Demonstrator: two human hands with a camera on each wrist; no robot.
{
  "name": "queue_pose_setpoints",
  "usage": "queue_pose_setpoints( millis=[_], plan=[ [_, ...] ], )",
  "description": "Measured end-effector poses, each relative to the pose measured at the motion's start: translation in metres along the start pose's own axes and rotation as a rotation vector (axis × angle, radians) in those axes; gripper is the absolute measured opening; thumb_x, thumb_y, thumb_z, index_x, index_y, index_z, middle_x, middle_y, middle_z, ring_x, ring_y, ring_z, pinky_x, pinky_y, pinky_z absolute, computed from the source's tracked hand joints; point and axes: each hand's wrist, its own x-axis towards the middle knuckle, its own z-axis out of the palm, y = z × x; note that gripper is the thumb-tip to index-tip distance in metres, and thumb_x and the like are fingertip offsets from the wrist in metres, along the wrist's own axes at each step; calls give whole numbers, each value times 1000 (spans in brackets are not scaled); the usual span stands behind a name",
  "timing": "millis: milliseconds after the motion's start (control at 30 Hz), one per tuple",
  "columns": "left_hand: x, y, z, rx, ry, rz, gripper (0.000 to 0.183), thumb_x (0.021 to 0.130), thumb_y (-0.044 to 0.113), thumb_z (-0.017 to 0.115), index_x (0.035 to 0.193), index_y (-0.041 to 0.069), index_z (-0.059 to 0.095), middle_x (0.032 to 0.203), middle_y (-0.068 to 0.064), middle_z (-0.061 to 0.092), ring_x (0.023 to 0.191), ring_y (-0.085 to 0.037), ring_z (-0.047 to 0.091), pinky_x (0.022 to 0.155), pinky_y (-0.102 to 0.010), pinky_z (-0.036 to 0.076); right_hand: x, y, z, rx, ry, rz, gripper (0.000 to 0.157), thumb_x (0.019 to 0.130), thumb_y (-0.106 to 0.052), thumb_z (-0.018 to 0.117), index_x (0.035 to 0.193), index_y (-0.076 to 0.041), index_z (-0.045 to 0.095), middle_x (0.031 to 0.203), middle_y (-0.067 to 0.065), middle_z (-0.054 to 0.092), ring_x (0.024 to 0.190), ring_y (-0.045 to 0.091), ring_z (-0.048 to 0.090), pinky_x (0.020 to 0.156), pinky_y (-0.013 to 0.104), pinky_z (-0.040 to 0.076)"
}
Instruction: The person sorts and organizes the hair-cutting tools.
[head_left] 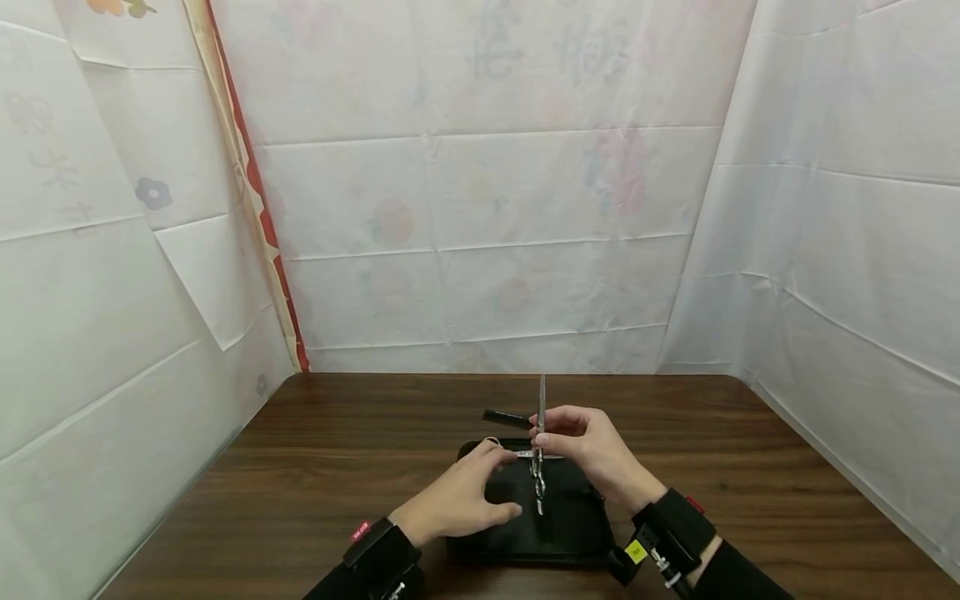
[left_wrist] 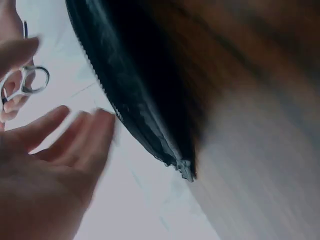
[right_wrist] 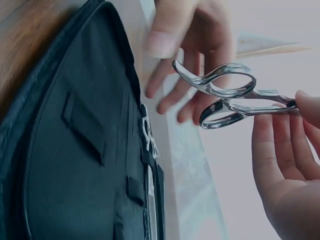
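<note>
Steel scissors held above a black zip case

The scissors [head_left: 537, 468] are above the black case [head_left: 525, 546], tips away from the person and finger loops towards them. The blades look to lie together. They appear to be polished metal: likely stiff, light enough for a pinch, dense for their size and apt to turn or slip on smooth shanks. The points and edges would be the delicate part, easily nicked by a drop, and probably sharp. The best hold seems to be on the shanks between loops and pivot, or through the loops, with skin kept off the edges. The curved finger rest on one loop could catch on cloth or a strap.

The right hand [head_left: 592, 450], over the right part of the case, pinches the scissors by the shanks, thumb against fingers. The left hand [head_left: 468, 496], over the case's left part, has its fingers loosely spread and grips nothing.

Inside the case, the right wrist view shows a silver handle [right_wrist: 148, 135] and a toothed blade [right_wrist: 152, 202], perhaps one tool, beside a strap loop [right_wrist: 84, 131]. The case looks soft and flexible, with a zip slider [left_wrist: 185, 169] at its edge. Just beyond the case is a dark strip [head_left: 506, 418]; whether it is separate is unclear. Under the case is the wooden table [head_left: 352, 433].
</note>
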Motion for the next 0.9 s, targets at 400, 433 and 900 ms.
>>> queue_pose_setpoints(
  millis=[400,433,900],
  plan=[
    [0,-12,-5,262,-110,-134,88,79,53,80,147,5,51,150,-15,41,137,-35,40,104,-54,44,-1,-1,-8,-87,-13,25,32,97,-11,71,122,8,65,121,17,67,106,22,67,93,35,55],
    [1,-14,-5,265,-120,-138,90,78,54,80,148,6,51,151,-15,40,138,-35,39,104,-55,44,-1,-2,-9,-104,-13,27,31,97,-11,71,122,7,66,121,17,67,107,24,67,92,34,55],
    [5,-17,-13,262,-217,-236,100,70,55,89,149,8,49,156,-13,37,144,-33,33,106,-53,43,-5,-12,-16,-383,24,37,26,96,-13,72,119,-2,71,116,17,68,102,26,65,84,33,54]
  ],
)
